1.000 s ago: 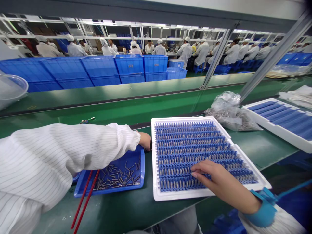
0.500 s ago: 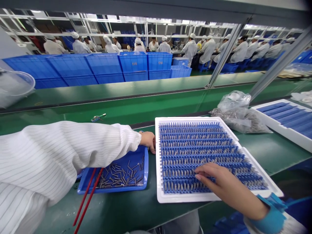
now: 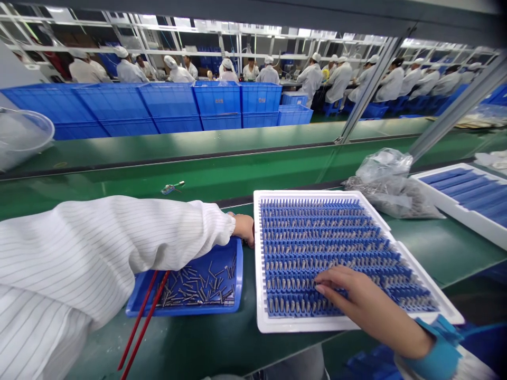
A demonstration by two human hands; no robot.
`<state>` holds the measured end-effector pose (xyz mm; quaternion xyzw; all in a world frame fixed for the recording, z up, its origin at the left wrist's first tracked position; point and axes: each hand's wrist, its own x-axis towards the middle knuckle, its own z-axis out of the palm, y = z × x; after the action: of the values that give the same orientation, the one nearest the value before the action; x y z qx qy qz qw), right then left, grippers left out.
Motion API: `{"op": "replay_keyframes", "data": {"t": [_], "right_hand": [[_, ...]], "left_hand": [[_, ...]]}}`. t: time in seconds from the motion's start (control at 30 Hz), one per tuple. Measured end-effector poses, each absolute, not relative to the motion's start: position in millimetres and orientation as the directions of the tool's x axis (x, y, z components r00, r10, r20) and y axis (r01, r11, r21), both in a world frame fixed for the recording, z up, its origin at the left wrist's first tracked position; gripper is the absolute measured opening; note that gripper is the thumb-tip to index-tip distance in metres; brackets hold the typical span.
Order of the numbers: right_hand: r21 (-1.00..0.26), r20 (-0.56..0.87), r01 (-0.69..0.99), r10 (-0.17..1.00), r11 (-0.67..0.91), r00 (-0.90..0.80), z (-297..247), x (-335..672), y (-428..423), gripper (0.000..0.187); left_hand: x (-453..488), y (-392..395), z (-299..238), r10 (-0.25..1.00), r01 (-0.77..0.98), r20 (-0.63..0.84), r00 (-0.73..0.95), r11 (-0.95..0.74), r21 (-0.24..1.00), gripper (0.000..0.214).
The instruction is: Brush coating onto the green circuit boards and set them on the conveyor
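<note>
A white foam tray [image 3: 259, 322] holds rows of blue plastic racks [image 3: 291, 309] filled with small grey metal pieces. Over the front rows is my right hand [image 3: 348, 293], thumb and fingertips brought together in a pinch; whatever lies between them is too small to make out. My left hand [image 3: 243, 228] is curled beside the tray's left edge, its fingertips hidden. Under my left sleeve sits a blue bin [image 3: 238, 287] with loose spring-like metal pieces [image 3: 202, 287] in it. Two red sticks [image 3: 144, 316] lean across the bin's front rim.
A clear bag of metal pieces [image 3: 400, 198] lies behind the tray at right, near a second white tray [image 3: 471, 216] with blue strips. A small corded item [image 3: 173, 187] lies behind my left sleeve. Blue crates [image 3: 166, 103] and several seated people are beyond the bench.
The view has shifted slightly, so the bench things appear a little lower and further right. Both hands keep nearly the same places: left by the tray's edge, right pinching over the front rows.
</note>
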<state>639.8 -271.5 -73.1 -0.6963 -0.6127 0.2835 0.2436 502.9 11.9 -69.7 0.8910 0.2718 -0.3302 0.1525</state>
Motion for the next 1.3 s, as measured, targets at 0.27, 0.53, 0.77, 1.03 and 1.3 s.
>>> {"op": "replay_keyframes", "data": {"t": [0.27,0.53,0.77,1.03,1.3], "right_hand": [[-0.673,-0.075,0.732,0.995,-0.103,0.071,-77.7,643.4,-272.2,0.032],[-0.526,0.206,0.846,0.978,0.093,0.02,-82.7,596.0,-281.3,0.037],[-0.138,0.557,0.96,0.821,0.242,-0.127,-119.6,552.1,-281.1,0.035],[-0.128,0.599,0.937,0.778,0.324,-0.187,-129.9,564.6,-288.7,0.026],[-0.18,0.578,0.924,0.796,0.338,-0.179,-121.9,568.6,-286.9,0.023]], "left_hand": [[501.7,12.8,-75.5,0.395,0.539,-0.602,0.694,-0.839,0.072,0.056],[499.9,11.5,-86.5,0.406,0.5,-0.525,0.748,-0.865,0.043,0.09],[502.8,9.1,-85.8,0.411,0.504,-0.509,0.757,-0.862,0.054,0.081],[499.9,4.0,-81.9,0.348,0.493,-0.559,0.753,-0.861,0.128,0.035],[499.5,1.4,-70.6,0.321,0.453,-0.564,0.761,-0.885,0.109,0.028]]}}
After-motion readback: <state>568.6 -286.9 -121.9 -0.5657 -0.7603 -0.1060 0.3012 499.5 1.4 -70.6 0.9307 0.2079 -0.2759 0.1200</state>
